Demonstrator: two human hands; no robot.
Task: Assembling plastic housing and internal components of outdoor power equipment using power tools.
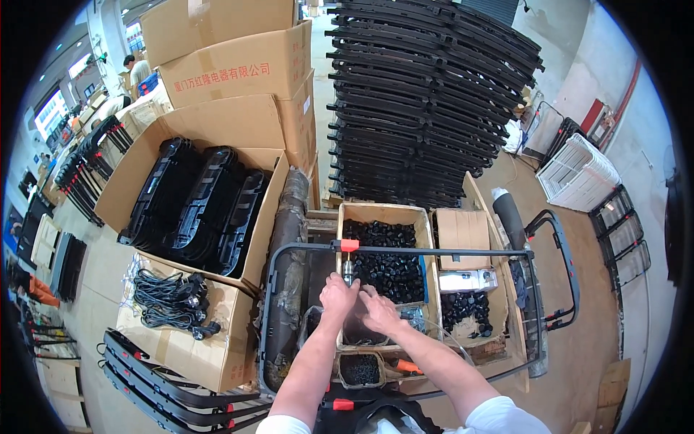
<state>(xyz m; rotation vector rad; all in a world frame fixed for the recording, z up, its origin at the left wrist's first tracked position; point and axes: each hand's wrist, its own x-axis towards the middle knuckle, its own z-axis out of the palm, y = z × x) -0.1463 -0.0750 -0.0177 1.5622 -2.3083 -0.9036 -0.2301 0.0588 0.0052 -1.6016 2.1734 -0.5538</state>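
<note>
My left hand (337, 296) is closed around the front of a power screwdriver (348, 273), whose metal chuck points away from me. Its tip meets a red clip (349, 246) on the far bar of a black tubular frame (463, 252). The frame lies across the workbench, with both my forearms reaching over its near side. Close beside the left hand is my right hand (377, 311), fingers stretched forward and slightly apart, over a dark area that I cannot make out. Just beyond the hands, a cardboard box (429, 231) holds many small black plastic parts (390, 271).
A small tray of screws (360, 370) and an orange item (408, 367) lie near me. At left are coiled cables (170, 304) and a carton (271, 217) of black mouldings. Black panels (426, 101) are stacked behind. Another frame (571, 267) stands at right.
</note>
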